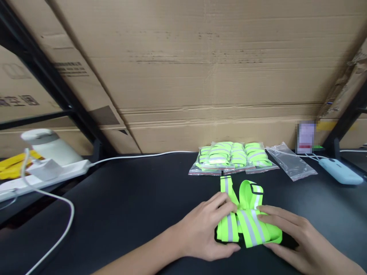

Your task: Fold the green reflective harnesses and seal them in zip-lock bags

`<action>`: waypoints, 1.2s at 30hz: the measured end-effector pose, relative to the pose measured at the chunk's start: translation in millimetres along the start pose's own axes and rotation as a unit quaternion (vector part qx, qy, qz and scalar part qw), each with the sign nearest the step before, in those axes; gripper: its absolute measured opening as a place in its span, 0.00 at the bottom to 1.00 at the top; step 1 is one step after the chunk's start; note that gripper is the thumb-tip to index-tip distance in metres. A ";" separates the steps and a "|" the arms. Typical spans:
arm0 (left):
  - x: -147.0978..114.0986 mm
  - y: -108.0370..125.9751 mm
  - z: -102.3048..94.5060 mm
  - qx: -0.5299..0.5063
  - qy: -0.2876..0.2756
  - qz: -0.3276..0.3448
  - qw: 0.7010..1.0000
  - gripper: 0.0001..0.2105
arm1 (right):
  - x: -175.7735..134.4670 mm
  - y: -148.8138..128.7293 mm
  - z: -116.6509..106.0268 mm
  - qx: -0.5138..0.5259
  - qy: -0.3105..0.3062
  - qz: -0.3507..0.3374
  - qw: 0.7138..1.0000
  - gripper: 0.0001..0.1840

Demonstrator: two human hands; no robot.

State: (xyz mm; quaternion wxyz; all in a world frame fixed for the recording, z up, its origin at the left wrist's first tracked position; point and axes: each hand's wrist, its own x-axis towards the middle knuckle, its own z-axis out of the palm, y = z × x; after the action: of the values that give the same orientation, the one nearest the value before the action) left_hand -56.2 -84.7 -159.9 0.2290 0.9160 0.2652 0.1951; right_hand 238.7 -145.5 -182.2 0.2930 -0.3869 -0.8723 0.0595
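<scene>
A neon-green reflective strap point(252, 227) with grey stripes lies loosely folded on the black table in front of me. One loop of it stands up at the back, with a black buckle point(257, 188) on it. My left hand point(208, 225) grips the strap's left part, fingers curled over the top and thumb low at the near side. My right hand point(295, 233) holds the right-hand folds between its fingers on top and its thumb at the near edge. Parts of the strap under the fingers are hidden.
Several bagged green straps point(229, 154) lie against the cardboard wall point(215, 76). To their right are a clear zip bag point(292, 160) and a light-blue power bank point(340, 172). A white power strip point(71, 172), a charger point(47, 170) and a white bottle point(54, 147) are at left.
</scene>
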 end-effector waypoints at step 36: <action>27.4 -14.7 8.8 -0.120 0.199 -0.146 0.962 0.10 | 27.6 -6.4 13.9 -0.155 0.085 0.080 0.981 0.15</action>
State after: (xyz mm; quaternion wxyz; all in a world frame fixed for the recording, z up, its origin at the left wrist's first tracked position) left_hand -36.4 -60.6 -168.4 0.3061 0.7758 0.4106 0.3686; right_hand 212.3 -128.6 -178.7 0.2969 -0.4999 -0.8090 -0.0860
